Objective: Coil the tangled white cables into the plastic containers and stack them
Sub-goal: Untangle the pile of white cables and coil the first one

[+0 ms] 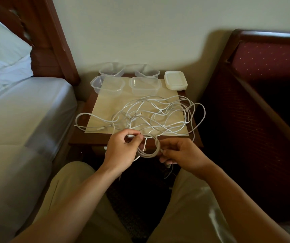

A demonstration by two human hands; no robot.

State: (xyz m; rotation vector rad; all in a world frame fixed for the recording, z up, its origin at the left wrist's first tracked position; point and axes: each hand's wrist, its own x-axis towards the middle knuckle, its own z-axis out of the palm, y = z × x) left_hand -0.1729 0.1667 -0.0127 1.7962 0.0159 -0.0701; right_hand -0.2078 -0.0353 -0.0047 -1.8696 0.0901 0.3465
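Now, step in hand: winding one white cable into a small coil [150,146], held in the air just in front of the table [81,137] edge, lower centre of frame.
left hand [123,149]: fingers curled, pinching a cable end near the top of the coil; thumb and forefinger look pressed together.
right hand [181,153]: fingertips grasp the right side of the coil, clamping the loops together.
coil vs grip: sits between the two hands, touching both; a loose tail hangs down below the right hand toward the lap.
how to do it well: keep the right-hand pinch fixed on the loops, feed each new turn with the left at the same loop size, small enough for a container; pull slack gently so the tangle does not knot tighter.
tangled cables [158,116]: spread on the cream mat [102,100], centre of frame, some loops spilling over both table edges.
containers [145,85]: four clear tubs, all without cable in them, upper centre, well apart from the hands.
lids [175,79]: white stack, just right of the tubs.
progress guess: early; nothing boxed or stacked yet.
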